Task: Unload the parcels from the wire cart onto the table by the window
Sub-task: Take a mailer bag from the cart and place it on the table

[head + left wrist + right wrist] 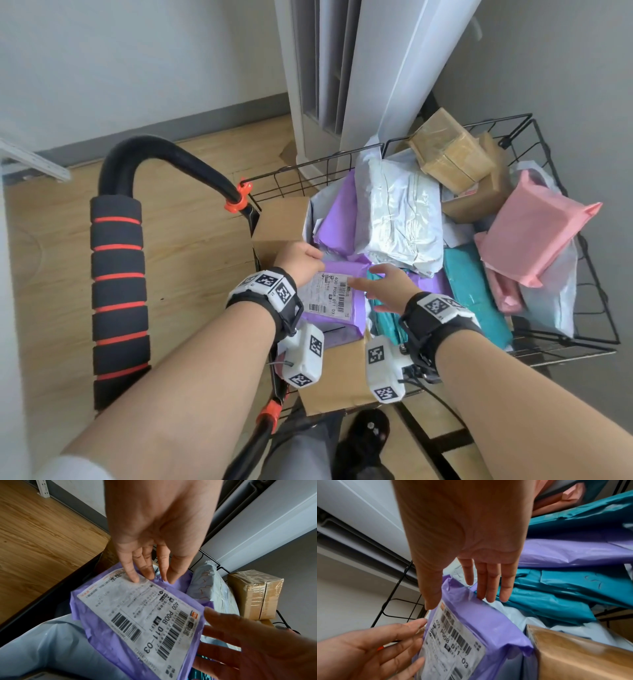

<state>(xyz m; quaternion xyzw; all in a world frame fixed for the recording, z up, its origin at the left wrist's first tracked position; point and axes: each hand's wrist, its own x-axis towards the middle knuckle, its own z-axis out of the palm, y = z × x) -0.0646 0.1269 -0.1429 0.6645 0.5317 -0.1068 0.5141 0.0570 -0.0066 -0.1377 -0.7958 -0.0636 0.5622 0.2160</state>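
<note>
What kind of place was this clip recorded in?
Probably a home or small office room: wood-look floor, a standing air conditioner against plain walls, and a wire cart heaped with labelled courier parcels.

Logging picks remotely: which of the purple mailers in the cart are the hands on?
The near purple mailer, the one with its white shipping label facing up, between left hand and right hand; the other purple mailer lies farther back.

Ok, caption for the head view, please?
Both hands, left hand and right hand, reach for a purple parcel in the loaded wire cart.

Wire cart (565, 192) (parcels (400, 219) heaped inside)
</note>
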